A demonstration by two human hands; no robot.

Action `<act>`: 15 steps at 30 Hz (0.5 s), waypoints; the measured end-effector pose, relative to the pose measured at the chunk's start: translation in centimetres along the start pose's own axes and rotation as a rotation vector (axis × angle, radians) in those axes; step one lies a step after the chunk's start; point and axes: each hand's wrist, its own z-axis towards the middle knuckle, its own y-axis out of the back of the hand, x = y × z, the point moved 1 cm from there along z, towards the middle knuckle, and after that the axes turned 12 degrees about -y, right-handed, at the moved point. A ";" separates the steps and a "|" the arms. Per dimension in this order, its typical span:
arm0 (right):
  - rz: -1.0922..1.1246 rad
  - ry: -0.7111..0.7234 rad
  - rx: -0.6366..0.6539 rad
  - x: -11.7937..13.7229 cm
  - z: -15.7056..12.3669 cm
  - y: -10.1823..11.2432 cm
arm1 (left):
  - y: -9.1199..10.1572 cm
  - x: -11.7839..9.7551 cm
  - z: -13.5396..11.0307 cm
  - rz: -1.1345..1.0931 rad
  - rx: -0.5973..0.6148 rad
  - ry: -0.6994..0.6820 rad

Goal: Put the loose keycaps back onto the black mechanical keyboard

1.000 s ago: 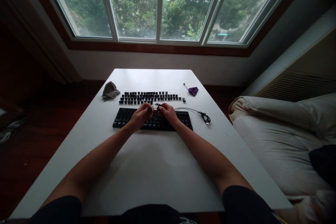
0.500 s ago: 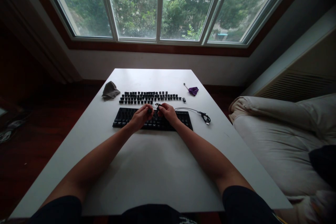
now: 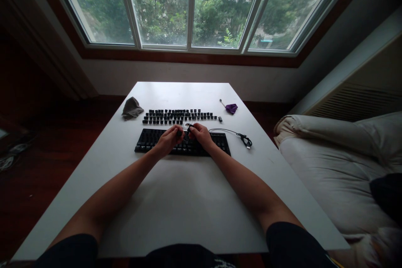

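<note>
Both of my hands are above a black keyboard [image 3: 150,139] on the white table. My left hand [image 3: 169,138] has its fingers closed on a small black keycap [image 3: 179,133]. Close beside it, my right hand [image 3: 201,134] pinches the dark end of what looks like a keycap puller [image 3: 190,127]; thin pale wire curves out near its fingertips. My hands and wrists cover the middle of the keyboard. Loose black keycaps [image 3: 176,115] stand in rows just beyond it.
A grey cloth [image 3: 132,108] lies at the left edge of the table [image 3: 182,201]. At the right are a purple cloth [image 3: 231,109], a thin stick with a dark tip [image 3: 222,103] and a coiled USB cable [image 3: 245,140]. A pale sofa [image 3: 329,167] stands right of the table.
Almost nothing differs. My fingers have shifted very slightly, and the pale wire by my right fingertips is turned a little.
</note>
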 end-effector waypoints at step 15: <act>-0.008 0.008 0.001 -0.1 0.0 0.0 | -0.1 0.1 -0.1 0.019 0.026 -0.020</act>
